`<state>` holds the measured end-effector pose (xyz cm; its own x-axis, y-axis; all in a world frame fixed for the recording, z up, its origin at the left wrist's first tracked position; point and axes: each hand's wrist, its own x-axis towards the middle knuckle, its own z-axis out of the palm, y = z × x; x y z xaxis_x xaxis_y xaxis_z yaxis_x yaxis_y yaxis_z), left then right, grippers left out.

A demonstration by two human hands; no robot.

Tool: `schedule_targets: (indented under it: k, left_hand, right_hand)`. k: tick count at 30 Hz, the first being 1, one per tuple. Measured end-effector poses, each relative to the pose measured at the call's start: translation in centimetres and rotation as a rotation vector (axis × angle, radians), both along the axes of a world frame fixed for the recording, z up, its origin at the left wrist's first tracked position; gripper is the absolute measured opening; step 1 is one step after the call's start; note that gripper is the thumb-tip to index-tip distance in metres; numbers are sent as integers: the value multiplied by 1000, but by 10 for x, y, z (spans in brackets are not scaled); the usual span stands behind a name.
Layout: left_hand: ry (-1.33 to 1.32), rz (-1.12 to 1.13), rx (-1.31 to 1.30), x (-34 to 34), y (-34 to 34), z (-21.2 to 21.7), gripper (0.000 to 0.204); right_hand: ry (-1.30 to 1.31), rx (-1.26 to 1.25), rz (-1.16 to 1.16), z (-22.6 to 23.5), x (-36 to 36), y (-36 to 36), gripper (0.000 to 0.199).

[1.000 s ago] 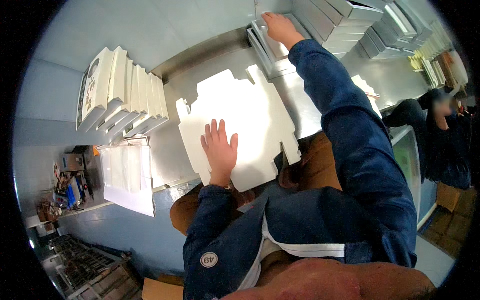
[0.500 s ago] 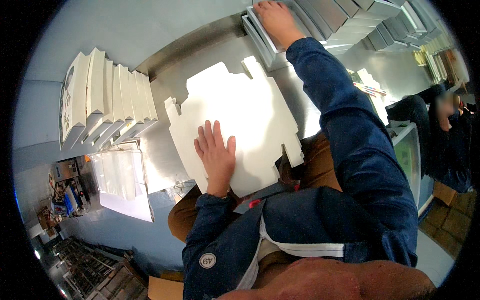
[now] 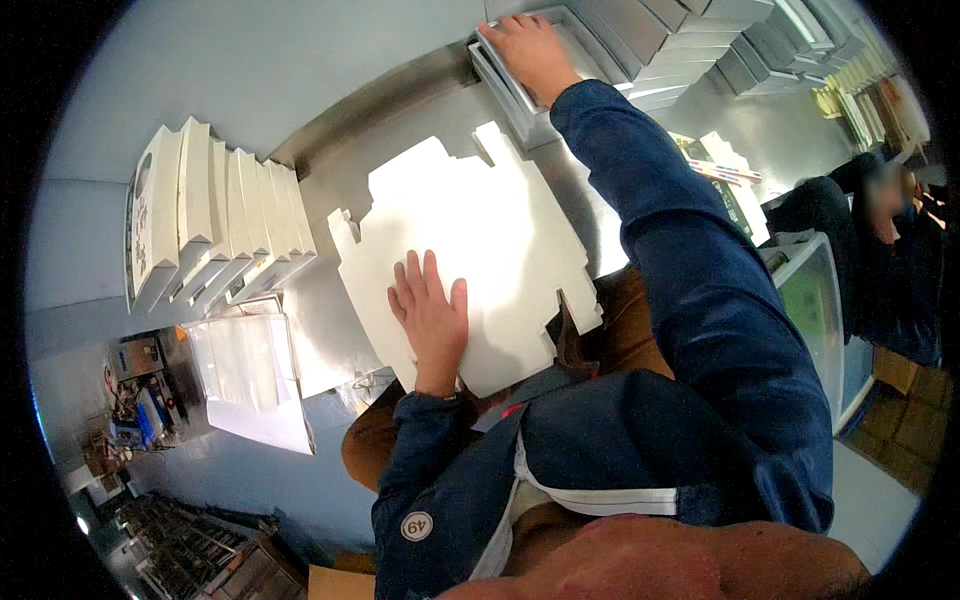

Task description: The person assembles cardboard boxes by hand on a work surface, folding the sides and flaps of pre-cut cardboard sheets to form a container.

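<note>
Cardboard (image 3: 470, 260), a flat white die-cut sheet, lies on the metal table (image 3: 330, 330) under the left hand (image 3: 430, 318), which rests palm down on the sheet's near part, fingers spread and flat. The right hand (image 3: 533, 52) is stretched out well beyond it, arm in a blue sleeve (image 3: 690, 280), lying open with fingers extended on top of a stack (image 3: 520, 95) of flat grey-white sheets at the table's far side. Left of the left hand stands a row of folded white boxes (image 3: 215, 220) leaning against one another, and nearer than those lies a pile of clear bags (image 3: 245, 365). Beyond the right arm, more stacks (image 3: 700, 35) rise, and another person (image 3: 890, 250) sits off to the right.
</note>
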<state>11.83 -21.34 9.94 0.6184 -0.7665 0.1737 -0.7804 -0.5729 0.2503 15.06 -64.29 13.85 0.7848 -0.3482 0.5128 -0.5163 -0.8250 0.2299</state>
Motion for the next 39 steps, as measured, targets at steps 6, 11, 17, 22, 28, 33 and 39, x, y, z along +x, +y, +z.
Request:
schedule_targets:
  k: [6, 11, 17, 22, 28, 33, 39]
  left_hand:
    - [8, 2, 14, -2, 3, 3, 62]
    - [36, 52, -7, 1, 8, -3, 60]
    - [58, 13, -20, 1, 2, -3, 60]
    - [-14, -2, -80, 3, 2, -9, 58]
    - [49, 376, -349, 22, 30, -25, 67]
    - [369, 667, -141, 50, 68, -31, 79]
    - [173, 509, -201, 67, 77, -5, 61]
  right_hand:
    - [58, 19, 8, 7, -4, -1, 49]
    - [-98, -7, 61, 25, -9, -13, 40]
    - [-62, 172, -46, 42, -43, -38, 30]
    - [-30, 723, -15, 31, -87, 41, 45]
    - [108, 720, 122, -28, -190, 213, 54]
    - [-55, 533, 142, -51, -208, 250, 55]
    - [-96, 484, 146, -41, -203, 255, 58]
